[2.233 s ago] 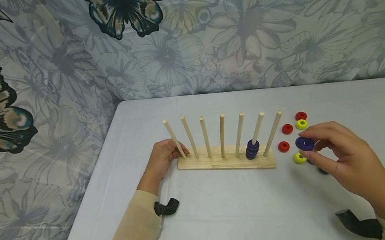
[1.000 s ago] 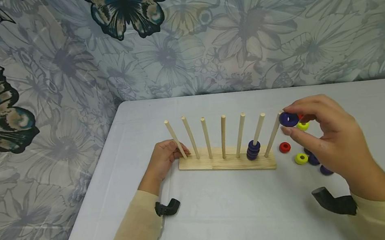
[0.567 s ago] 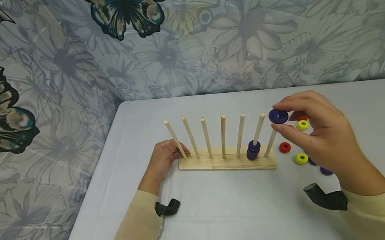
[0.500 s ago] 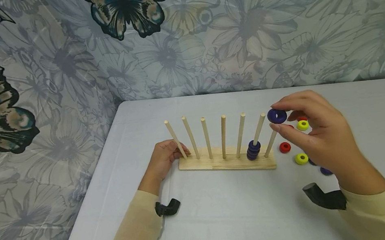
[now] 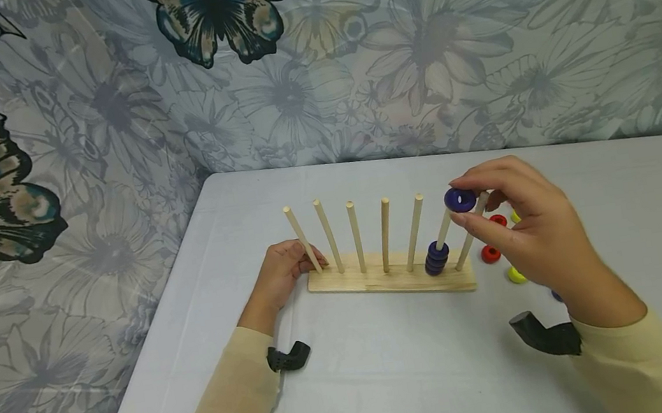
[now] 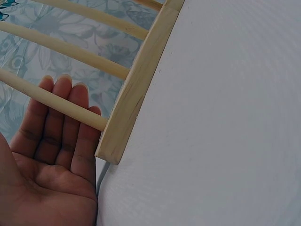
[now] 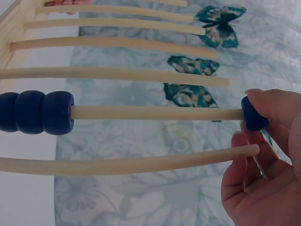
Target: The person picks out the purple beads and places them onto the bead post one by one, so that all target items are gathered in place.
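Note:
In the head view my right hand pinches a dark blue ring between thumb and fingers. The right wrist view has this blue ring at the tip of the second peg from the right. Lower on that same peg sits a stack of blue rings. The peg belongs to a wooden base with a row of several upright pegs. At the base's left end, my left hand rests beside the outermost peg. Its fingers lie fairly straight behind that peg in the left wrist view.
Right of the base, partly covered by my right hand, lie loose red rings, yellow rings and a blue ring. Everything stands on a white table, with a patterned butterfly cloth behind it.
My right hand has carried the blue ring up and leftward from beside the loose rings, past the rightmost peg, to the neighbouring peg's tip. My left hand stays put.

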Tool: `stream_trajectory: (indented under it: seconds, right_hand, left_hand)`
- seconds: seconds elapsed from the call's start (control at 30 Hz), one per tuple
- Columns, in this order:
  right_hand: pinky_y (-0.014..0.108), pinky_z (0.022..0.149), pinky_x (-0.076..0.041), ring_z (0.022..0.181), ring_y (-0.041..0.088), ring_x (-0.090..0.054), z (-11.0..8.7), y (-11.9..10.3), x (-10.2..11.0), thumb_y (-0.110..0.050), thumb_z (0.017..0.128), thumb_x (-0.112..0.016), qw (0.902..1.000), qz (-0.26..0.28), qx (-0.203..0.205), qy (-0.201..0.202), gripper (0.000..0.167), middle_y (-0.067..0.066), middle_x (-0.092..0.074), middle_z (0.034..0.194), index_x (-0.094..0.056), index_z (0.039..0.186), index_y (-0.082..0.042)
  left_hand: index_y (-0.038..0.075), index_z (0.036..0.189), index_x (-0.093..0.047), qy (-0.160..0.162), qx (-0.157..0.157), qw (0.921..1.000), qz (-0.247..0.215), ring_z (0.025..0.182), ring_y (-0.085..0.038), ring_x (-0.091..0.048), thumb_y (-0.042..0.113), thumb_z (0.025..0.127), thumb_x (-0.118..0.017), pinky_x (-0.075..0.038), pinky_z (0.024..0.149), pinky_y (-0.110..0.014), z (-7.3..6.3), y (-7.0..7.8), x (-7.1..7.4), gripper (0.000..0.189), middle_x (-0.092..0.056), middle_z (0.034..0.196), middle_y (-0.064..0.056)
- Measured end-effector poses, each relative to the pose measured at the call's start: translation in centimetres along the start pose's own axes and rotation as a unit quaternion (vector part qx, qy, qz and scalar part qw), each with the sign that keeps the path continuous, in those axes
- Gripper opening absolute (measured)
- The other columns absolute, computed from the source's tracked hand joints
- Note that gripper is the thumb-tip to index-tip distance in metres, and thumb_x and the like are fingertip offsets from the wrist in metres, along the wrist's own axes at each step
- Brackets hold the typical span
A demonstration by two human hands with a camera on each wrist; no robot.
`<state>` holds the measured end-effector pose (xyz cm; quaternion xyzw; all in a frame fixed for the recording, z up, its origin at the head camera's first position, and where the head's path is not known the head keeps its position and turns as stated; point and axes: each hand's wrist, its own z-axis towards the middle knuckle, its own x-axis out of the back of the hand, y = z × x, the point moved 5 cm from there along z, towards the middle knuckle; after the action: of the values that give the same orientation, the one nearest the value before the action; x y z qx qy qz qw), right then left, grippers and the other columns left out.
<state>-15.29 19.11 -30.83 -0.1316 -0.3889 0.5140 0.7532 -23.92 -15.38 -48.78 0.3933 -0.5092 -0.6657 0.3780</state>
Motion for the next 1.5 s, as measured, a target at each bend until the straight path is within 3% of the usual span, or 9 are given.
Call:
stream_trajectory:
  seconds: [0.3, 0.63, 1.1, 1.5]
  right_hand:
    - [0.015, 0.079, -0.048, 0.093, 0.009, -0.056, 0.1, 0.2, -0.4, 0.026, 0.07, -0.087, 0.9998, -0.018, 0.002, 0.01, 0.054, 0.011, -0.069, 0.113, -0.076, 0.119, 0.006]
    - [0.014, 0.078, -0.048, 0.092, 0.011, -0.057, 0.2, 0.7, -0.6, 0.019, 0.081, -0.087, 0.9994, -0.023, -0.018, -0.016, 0.05, 0.007, -0.069, 0.116, -0.075, 0.126, 0.004]
    - [0.013, 0.075, -0.049, 0.09, 0.012, -0.058, -0.6, 1.8, -1.3, 0.015, 0.082, -0.089, 0.9983, -0.025, -0.046, -0.026, 0.048, 0.003, -0.069, 0.113, -0.076, 0.126, 0.001]
    - [0.015, 0.048, -0.046, 0.08, 0.011, -0.056, -1.1, 2.2, -1.5, 0.015, 0.081, -0.089, 0.999, -0.008, -0.035, -0.024, 0.048, 0.005, -0.069, 0.111, -0.076, 0.125, 0.0]
  left_hand:
    - [-0.026, 0.101, -0.064, -0.002, -0.004, 1.0, 0.003, 0.088, -0.019, -0.077, 0.07, 0.094, -0.072, -0.064, 0.082, -0.033, 0.0, 0.1, -0.1, 0.096, -0.078, 0.093, -0.009]
    - [-0.022, 0.099, -0.067, 0.003, -0.001, 0.9999, 0.011, 0.088, -0.019, -0.077, 0.071, 0.093, -0.071, -0.064, 0.082, -0.032, 0.0, 0.1, 0.0, 0.093, -0.078, 0.093, -0.008]
    - [-0.019, 0.097, -0.07, -0.001, -0.004, 1.0, -0.002, 0.088, -0.019, -0.077, 0.068, 0.094, -0.072, -0.064, 0.081, -0.032, 0.1, -0.1, 0.1, 0.087, -0.078, 0.092, -0.008]
    - [-0.026, 0.1, -0.064, 0.007, 0.003, 0.9999, 0.007, 0.087, -0.018, -0.076, 0.07, 0.093, -0.071, -0.063, 0.081, -0.031, 0.1, 0.0, 0.0, 0.097, -0.078, 0.091, -0.006]
